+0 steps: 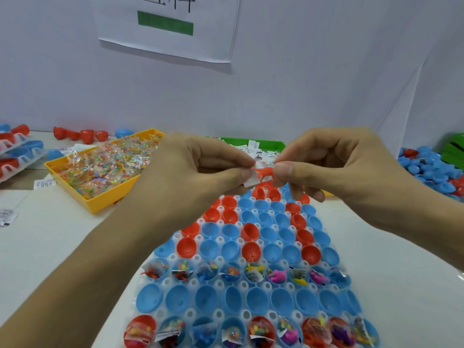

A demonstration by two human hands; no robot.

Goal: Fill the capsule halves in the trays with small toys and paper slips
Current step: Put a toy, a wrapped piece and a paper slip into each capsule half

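A clear tray (241, 285) of red and blue capsule halves lies in front of me. Two of its rows, one across the middle and the nearest one, hold small toys, bead packets and paper slips; the other halves are empty. Above the tray's far end my left hand (200, 169) pinches a white paper slip (251, 180). Facing it, my right hand (334, 167) pinches a small orange toy animal (263, 173) between thumb and forefinger. Toy and slip touch between the fingertips.
A yellow bin (100, 199) of bead packets sits at the left. A green bin (251, 142) of paper slips lies behind my hands. Loose blue and red capsule halves (431, 169) are piled at the right. More trays and red halves (17, 151) stand at the far left.
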